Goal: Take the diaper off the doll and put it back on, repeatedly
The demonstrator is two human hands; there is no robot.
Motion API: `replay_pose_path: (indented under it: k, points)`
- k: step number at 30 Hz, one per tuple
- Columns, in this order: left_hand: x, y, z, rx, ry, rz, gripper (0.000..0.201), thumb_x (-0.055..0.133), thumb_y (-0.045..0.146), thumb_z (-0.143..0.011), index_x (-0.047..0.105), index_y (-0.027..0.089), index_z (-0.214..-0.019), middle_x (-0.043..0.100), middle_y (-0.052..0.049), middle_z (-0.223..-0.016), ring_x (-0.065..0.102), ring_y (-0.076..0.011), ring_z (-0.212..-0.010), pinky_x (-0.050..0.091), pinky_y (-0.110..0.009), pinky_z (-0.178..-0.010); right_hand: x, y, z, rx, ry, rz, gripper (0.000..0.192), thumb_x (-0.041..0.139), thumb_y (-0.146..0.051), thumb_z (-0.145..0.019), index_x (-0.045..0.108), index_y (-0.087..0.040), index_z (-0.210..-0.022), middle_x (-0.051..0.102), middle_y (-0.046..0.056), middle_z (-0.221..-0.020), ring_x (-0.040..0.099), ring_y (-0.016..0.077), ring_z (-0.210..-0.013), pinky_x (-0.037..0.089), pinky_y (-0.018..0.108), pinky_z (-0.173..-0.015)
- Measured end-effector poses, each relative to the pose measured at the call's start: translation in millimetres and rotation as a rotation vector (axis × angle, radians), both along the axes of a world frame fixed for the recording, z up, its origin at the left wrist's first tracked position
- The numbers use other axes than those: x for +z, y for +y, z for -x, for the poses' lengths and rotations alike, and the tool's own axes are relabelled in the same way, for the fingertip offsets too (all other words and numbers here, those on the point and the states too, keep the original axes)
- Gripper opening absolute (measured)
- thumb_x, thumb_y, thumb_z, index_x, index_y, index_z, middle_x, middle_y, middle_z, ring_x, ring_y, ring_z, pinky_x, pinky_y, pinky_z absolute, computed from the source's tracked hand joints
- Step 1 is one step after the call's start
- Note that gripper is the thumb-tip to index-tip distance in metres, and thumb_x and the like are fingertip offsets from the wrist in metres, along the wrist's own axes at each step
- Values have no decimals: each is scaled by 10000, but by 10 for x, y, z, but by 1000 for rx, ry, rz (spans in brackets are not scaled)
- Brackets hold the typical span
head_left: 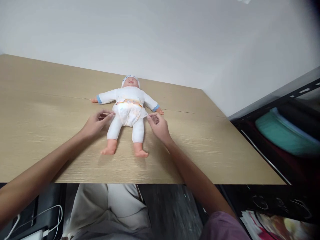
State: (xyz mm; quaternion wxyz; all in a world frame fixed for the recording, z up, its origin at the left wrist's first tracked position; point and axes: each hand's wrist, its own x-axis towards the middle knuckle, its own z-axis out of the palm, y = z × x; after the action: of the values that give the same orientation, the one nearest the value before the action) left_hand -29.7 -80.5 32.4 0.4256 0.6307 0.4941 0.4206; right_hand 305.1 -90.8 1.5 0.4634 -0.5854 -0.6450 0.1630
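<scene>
A baby doll (130,91) in a white suit with blue cuffs and a white cap lies on its back on the wooden table (200,143), its arms spread and bare feet towards me. Around its hips is a white diaper (130,113) with an orange patterned waistband. My left hand (97,122) has its thumb and fingers closed at the diaper's left edge. On the opposite side, my right hand (159,126) pinches the diaper's right edge, which is drawn outwards from the hip.
A pale wall (125,36) rises behind the table. To the right, a dark rack (275,96) holds a teal item (282,133). Below the front edge are a white cable (60,213) at left and glossy printed packaging (275,225) at right.
</scene>
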Motion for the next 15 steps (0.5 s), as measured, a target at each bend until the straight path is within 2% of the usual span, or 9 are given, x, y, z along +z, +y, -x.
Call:
replay_pose_path:
  k: [3,6,9,12,15]
  points:
    - [-72,270,130,145,245,-295,444,689,652,-1009,728,271,-1234,744,-134,-1362,664,-365,-1257,529,-566,-1152,-93,259,-138,-149,-166,-173,275,620,-486,-1059,713,-234,-1114,768,123,-1142,669,303,-1059,543,504,-1069]
    - [-181,690,196,276,459,-517,458,650,607,-1026,668,273,-1339,651,-181,-1502,544,-425,-1425,379,-650,-1283,-138,597,-223,-199,-329,-253,344,621,-432,-1066,693,-196,-1305,719,194,-1381,622,352,-1312,456,569,-1219]
    - [-277,1087,214,289,548,-558,598,631,687,-1022,626,236,-1414,578,-219,-1598,461,-468,-1511,322,-650,-1296,-162,926,-255,-154,-435,-244,509,625,-445,-1078,631,-161,-1501,640,224,-1561,542,372,-1464,430,565,-1259]
    - [-324,1368,233,230,590,-553,679,663,782,-975,643,242,-1387,605,-215,-1582,447,-492,-1527,292,-636,-1300,-210,1150,-269,-78,-489,-183,611,591,-491,-1109,558,-163,-1623,654,218,-1577,568,382,-1440,444,565,-1245]
    - [-332,1544,272,205,645,-545,690,681,822,-945,671,254,-1336,663,-205,-1505,481,-497,-1491,300,-633,-1281,-276,1243,-306,-70,-496,-130,641,527,-536,-1142,532,-160,-1660,686,228,-1543,606,401,-1388,461,582,-1217]
